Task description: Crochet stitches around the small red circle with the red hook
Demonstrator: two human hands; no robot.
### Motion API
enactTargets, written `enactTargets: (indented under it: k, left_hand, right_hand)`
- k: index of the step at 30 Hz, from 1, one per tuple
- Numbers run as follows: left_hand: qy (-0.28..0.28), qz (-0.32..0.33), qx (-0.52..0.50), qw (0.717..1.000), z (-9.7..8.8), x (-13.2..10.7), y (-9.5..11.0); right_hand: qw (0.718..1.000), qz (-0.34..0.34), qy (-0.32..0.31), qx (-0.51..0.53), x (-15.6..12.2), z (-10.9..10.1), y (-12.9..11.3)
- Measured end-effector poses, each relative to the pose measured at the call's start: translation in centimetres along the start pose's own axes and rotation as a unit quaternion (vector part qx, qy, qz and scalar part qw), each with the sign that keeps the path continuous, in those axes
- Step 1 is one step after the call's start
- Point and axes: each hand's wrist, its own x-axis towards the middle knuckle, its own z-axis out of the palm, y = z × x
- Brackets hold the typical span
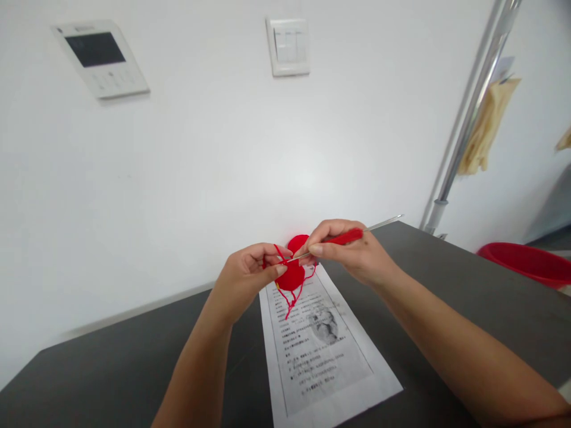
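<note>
My left hand (244, 276) is closed in a pinch on a small round piece of red crochet (292, 276), with a strand of red yarn (280, 252) running over its fingers. In my right hand (357, 252) is a crochet hook (345, 237) with a red grip and a thin metal shaft at both ends. Its left tip meets the top edge of the crochet by my left fingertips; whether it passes through a loop is too small to tell. Loose red yarn ends (292, 303) hang below the piece. Another red round thing (298, 242), perhaps yarn, shows just behind my hands.
A printed sheet (330, 374) lies under my hands on the dark grey table (134, 368), which meets a white wall. A metal pole (473, 113), hanging yellowish gloves (488, 128) and a red basin (526, 264) are on the right. A wall panel (102, 59) and switch (289, 47) are above.
</note>
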Motion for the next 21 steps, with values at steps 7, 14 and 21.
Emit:
enactTargets:
  k: [7, 14, 21]
  left_hand:
    - [-0.043, -0.053, -0.169, 0.983, -0.3, -0.3, 0.9]
    - [-0.008, -0.005, -0.113, 0.994, -0.8, -0.5, 0.5]
    - [0.08, 0.147, 0.072, 0.983, -0.1, -0.7, 0.3]
  right_hand:
    - [0.954, -0.241, -0.077, -0.161, -0.2, 0.1, 0.9]
    - [0.987, -0.116, -0.025, -0.105, -0.6, 0.7, 0.7]
    - [0.997, 0.017, 0.047, 0.061, -0.2, 1.8, 1.3]
